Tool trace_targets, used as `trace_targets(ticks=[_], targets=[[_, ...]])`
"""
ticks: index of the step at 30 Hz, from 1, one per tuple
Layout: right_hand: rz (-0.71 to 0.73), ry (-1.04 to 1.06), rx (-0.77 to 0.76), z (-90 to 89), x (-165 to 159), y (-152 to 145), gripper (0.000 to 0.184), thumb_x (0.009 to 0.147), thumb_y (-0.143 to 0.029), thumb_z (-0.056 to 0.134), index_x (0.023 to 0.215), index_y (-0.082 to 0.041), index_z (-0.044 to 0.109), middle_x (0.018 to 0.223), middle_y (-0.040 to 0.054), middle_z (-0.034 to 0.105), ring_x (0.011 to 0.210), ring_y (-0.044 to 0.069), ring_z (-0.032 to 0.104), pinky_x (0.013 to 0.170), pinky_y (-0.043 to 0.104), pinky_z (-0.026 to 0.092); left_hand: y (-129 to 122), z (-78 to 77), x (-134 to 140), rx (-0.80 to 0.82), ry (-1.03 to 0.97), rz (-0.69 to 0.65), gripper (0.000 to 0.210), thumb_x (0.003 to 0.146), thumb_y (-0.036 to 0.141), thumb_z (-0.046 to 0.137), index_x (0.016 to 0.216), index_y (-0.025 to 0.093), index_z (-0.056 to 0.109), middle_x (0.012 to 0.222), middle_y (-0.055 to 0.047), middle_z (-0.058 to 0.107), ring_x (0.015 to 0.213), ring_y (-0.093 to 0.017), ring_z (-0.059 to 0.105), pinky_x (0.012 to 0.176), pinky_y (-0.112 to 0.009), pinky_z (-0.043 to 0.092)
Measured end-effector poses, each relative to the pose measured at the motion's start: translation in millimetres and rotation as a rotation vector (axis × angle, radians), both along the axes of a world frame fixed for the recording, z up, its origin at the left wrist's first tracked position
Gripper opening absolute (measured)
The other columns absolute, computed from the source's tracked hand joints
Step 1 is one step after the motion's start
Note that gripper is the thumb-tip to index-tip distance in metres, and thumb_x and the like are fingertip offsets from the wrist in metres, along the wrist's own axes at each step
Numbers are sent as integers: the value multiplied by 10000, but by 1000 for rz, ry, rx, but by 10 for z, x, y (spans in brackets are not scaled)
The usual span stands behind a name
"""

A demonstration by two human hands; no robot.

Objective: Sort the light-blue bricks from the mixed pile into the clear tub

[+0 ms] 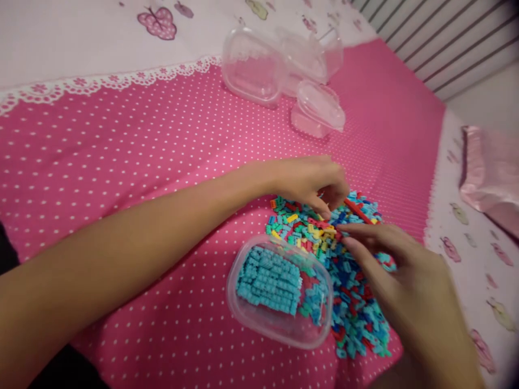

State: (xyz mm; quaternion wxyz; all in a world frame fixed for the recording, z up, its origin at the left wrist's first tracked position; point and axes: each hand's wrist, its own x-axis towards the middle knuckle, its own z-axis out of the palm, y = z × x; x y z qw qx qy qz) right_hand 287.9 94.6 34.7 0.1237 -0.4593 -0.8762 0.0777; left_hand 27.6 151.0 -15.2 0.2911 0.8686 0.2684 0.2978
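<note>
Pink white-dotted cloth (pixel 162 140) across the frame's centre, white lace trim (pixel 111 79) along its upper-left edge, pale fabric (pixel 81 32) with pink and yellowish prints at upper left and lower right, dark-striped pale surface (pixel 440 40) at upper right, glossy pink textile (pixel 492 175), creased, at right edge

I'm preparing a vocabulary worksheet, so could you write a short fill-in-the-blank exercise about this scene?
1. The dots on the pink cloth are coloured ____.
2. Unlike the multicoloured loose pieces, the stacked pieces in the front tub share one ____.
3. The left hand is nearer than the ____ hand to the back tubs.
4. The thin stick near the left hand is ____.

Missing words: white; colour; right; red.
</note>
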Motion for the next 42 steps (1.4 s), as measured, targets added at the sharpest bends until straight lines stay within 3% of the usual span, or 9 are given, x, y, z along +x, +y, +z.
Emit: trace_targets(ticks=[3,7,10,17,21,28,34,39,42], targets=[[79,151,-96,-164,-372,-23,170,953,-317,645,1021,-259,790,1021,56,755,929,232,692,855,404,528,20,-8,-15,46,12,86,71,872,164,697,872,205,755,838,-23,754,798,-150,651,744,-255,427],[88,57,-44,-333,-556,-14,124,898,-259,730,981,-263,822,994,69,735,1008,290,605,955,500,416,40,-2,-29,32,-46,220,201,993,237,518,995,193,714,891,-43,743,820,-150,644,766,-250,427],[81,9,-6,-356,-562,-1,107,845,-225,791,938,-268,823,996,66,727,1036,312,576,952,509,372,46,6,-19,34,-36,229,268,1022,276,464,984,158,702,863,-46,719,800,-142,623,748,-239,405],[78,248,-103,-263,-503,1,56,871,-260,719,901,-237,761,896,12,753,856,207,667,805,362,502,52,-22,-7,88,-20,223,315,1031,303,449,871,153,676,808,-31,677,738,-136,561,716,-259,362],[28,288,-137,-99,-410,-77,76,836,-265,720,898,-283,758,839,-44,763,740,140,710,700,260,542,68,-39,-28,72,-13,240,273,1017,282,475,881,161,678,811,-31,679,745,-142,562,725,-275,360],[301,83,-156,257,-338,-324,164,813,-244,725,917,-371,739,683,-129,711,471,53,618,439,126,452,89,-69,-32,122,4,262,260,1006,275,493,853,166,672,790,-37,659,740,-151,548,728,-292,349],[341,-84,-168,197,-399,-559,216,777,-177,574,838,-352,685,602,-117,606,365,82,509,360,193,402,67,-57,-25,116,-11,256,240,997,266,515,860,162,683,785,-34,669,720,-141,549,707,-288,340],[433,-148,-177,121,-436,-551,205,769,-189,632,849,-377,629,667,-121,661,527,118,674,395,199,465,71,-55,-22,129,-6,254,249,994,274,513,836,173,677,764,-34,658,701,-150,539,694,-298,339],[438,-172,-183,98,-434,-529,212,767,-168,631,816,-367,577,654,-131,655,558,134,685,399,215,477,60,-49,-26,123,1,254,239,990,254,516,823,169,664,745,-28,641,673,-146,518,678,-300,334]])
